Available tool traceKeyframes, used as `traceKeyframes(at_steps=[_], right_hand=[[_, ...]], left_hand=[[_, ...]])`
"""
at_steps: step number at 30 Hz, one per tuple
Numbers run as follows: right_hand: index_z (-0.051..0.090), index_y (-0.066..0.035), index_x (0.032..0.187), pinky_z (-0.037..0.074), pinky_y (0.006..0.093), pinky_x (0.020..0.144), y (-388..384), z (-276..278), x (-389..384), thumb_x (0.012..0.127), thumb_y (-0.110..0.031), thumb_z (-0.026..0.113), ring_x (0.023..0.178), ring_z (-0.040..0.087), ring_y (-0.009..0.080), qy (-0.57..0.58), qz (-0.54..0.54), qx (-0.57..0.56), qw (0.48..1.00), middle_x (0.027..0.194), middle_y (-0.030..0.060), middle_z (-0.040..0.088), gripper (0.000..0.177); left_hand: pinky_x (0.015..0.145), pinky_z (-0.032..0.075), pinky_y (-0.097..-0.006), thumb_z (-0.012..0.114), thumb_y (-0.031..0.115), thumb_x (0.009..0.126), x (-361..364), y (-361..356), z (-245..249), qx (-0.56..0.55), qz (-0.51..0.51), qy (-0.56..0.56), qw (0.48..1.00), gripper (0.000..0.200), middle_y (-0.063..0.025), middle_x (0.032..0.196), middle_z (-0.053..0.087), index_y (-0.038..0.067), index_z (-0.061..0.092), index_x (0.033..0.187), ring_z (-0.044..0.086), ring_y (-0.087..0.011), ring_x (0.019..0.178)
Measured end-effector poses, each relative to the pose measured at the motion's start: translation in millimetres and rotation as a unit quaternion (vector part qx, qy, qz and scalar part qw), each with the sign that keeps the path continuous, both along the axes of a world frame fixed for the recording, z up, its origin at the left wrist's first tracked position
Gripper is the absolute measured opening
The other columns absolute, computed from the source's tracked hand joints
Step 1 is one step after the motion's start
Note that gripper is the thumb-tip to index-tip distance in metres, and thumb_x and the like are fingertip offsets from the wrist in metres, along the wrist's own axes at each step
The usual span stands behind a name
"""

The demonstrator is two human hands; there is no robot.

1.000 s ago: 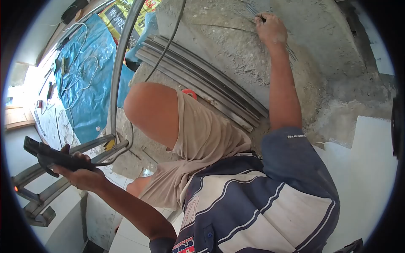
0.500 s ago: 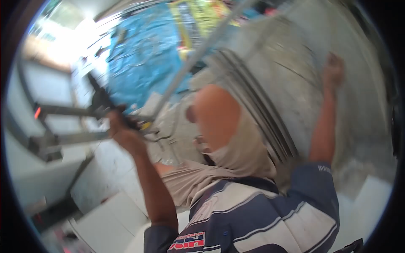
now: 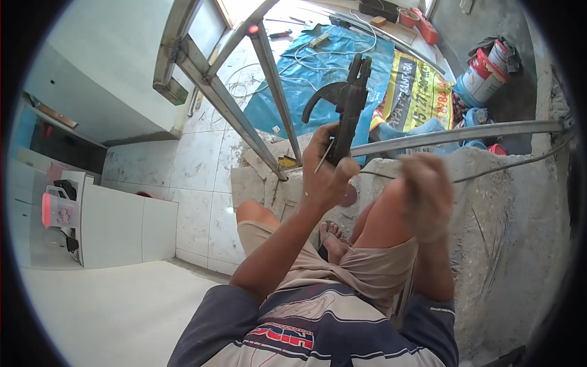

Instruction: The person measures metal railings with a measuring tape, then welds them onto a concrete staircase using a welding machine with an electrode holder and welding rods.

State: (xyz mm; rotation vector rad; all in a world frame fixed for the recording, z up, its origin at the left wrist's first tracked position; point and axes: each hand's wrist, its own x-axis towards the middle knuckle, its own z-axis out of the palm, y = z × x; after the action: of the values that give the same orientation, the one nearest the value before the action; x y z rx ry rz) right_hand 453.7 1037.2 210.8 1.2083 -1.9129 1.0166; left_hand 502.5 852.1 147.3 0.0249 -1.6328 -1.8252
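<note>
My left hand (image 3: pixel 327 174) is closed round the handle of a black welding electrode holder (image 3: pixel 348 113), which is raised with its jaws upward and its curved lever on the left. A thin rod (image 3: pixel 324 156) shows beside my left fingers. My right hand (image 3: pixel 427 192) is in front of my right knee, smeared by motion, so its fingers cannot be made out. To the left of the holder stands a welded metal frame (image 3: pixel 229 107) of square tubing, with a glowing red spot (image 3: pixel 252 29) on one joint. The jaws are apart from the frame.
A metal bar (image 3: pixel 465 133) crosses in front of me, with a dark cable (image 3: pixel 507 165) below it. Beyond lie a blue tarp (image 3: pixel 287 92) and a yellow banner (image 3: pixel 416 92). Paint buckets (image 3: pixel 480 79) stand at right. A white cabinet (image 3: pixel 128 220) is at left.
My view has turned. My left hand has brought the electrode holder from beside the frame to in front of me. My right hand has come in from the far right toward my knee.
</note>
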Motion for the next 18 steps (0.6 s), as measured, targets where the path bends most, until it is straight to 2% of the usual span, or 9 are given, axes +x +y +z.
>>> traceKeyframes(at_steps=[3,6,7,9,11,12,13,16,18], right_hand=[[0.072,-0.003,0.104,0.055,0.0353,0.062,-48.9,-5.0,16.7,0.081,0.003,0.076,0.076,0.068,0.028,-0.062,0.066,0.029,0.996,0.09,0.012,0.066,0.025],[0.072,-0.002,0.103,0.055,0.035,0.062,-69.4,-18.4,29.6,0.085,0.0,0.077,0.076,0.068,0.0253,-0.15,0.157,-0.008,0.976,0.09,0.0111,0.066,0.019],[0.072,-0.002,0.103,0.055,0.035,0.062,-71.6,-20.5,34.7,0.085,0.0,0.077,0.076,0.068,0.0253,-0.148,0.159,-0.006,0.976,0.09,0.0111,0.066,0.019],[0.07,-0.001,0.108,0.055,0.0322,0.066,-75.4,-23.7,44.7,0.09,-0.009,0.079,0.08,0.069,0.022,-0.331,0.19,-0.013,0.924,0.095,0.0108,0.067,0.022],[0.069,-0.001,0.113,0.055,0.0323,0.072,-83.2,-31.5,49.1,0.091,-0.015,0.08,0.085,0.068,0.0216,-0.398,0.172,-0.035,0.901,0.099,0.0115,0.067,0.029],[0.068,0.0,0.117,0.055,0.0324,0.078,-86.8,-34.0,52.7,0.091,-0.022,0.081,0.091,0.068,0.0211,-0.465,0.151,-0.062,0.87,0.104,0.0122,0.067,0.036],[0.068,0.0,0.117,0.055,0.0324,0.078,-92.2,-31.6,55.0,0.091,-0.022,0.081,0.091,0.068,0.0211,-0.467,0.146,-0.058,0.87,0.104,0.0122,0.067,0.036],[0.066,0.0,0.127,0.051,0.0376,0.094,-112.4,-13.1,58.5,0.09,-0.03,0.081,0.108,0.065,0.0254,-0.429,0.166,-0.038,0.887,0.118,0.0149,0.064,0.05],[0.067,-0.001,0.125,0.051,0.0376,0.093,-122.4,-3.3,62.5,0.09,-0.029,0.081,0.108,0.066,0.0255,-0.427,0.178,-0.013,0.886,0.117,0.0145,0.065,0.046]], left_hand=[[0.058,0.046,-0.0215,0.057,0.06,0.101,21.8,-1.2,21.8,0.007,0.004,0.029,1.0,0.065,-0.006,0.104,0.067,-0.002,0.063,0.122,0.057,-0.0054,0.072],[0.067,0.046,-0.0232,0.039,0.044,0.113,41.1,-14.6,14.3,0.039,0.045,-0.056,0.997,0.053,-0.0059,0.109,0.064,-0.003,0.064,0.119,0.056,-0.007,0.079],[0.067,0.046,-0.0232,0.039,0.044,0.113,46.9,-18.2,9.5,0.041,0.047,-0.054,0.997,0.053,-0.0059,0.109,0.064,-0.003,0.064,0.119,0.056,-0.007,0.079],[0.066,0.046,-0.0247,0.038,0.04,0.113,59.4,-22.5,3.7,-0.032,0.133,-0.061,0.989,0.05,-0.0066,0.108,0.061,-0.004,0.063,0.118,0.056,-0.0085,0.08],[0.066,0.045,-0.0255,0.036,0.033,0.112,70.8,-25.4,3.4,-0.03,0.135,-0.062,0.988,0.047,-0.0075,0.103,0.058,-0.006,0.062,0.115,0.055,-0.0101,0.082],[0.072,0.049,-0.0328,0.039,0.026,0.11,75.5,-29.8,-6.7,-0.062,0.149,-0.046,0.986,0.042,-0.0157,0.108,0.06,-0.009,0.061,0.116,0.059,-0.0194,0.087],[0.077,0.052,-0.0401,0.042,0.019,0.107,79.6,-32.6,-12.9,-0.094,0.161,-0.031,0.982,0.038,-0.0239,0.112,0.062,-0.013,0.06,0.117,0.063,-0.0286,0.092],[0.073,0.05,-0.0345,0.035,0.033,0.112,81.9,-39.4,-12.3,-0.2,0.234,-0.005,0.952,0.05,-0.0161,0.108,0.063,-0.009,0.062,0.115,0.061,-0.0247,0.09],[0.075,0.051,-0.0375,0.035,0.035,0.112,85.6,-44.9,-12.2,-0.222,0.238,0.02,0.945,0.052,-0.0184,0.109,0.063,-0.009,0.062,0.116,0.062,-0.028,0.093]])
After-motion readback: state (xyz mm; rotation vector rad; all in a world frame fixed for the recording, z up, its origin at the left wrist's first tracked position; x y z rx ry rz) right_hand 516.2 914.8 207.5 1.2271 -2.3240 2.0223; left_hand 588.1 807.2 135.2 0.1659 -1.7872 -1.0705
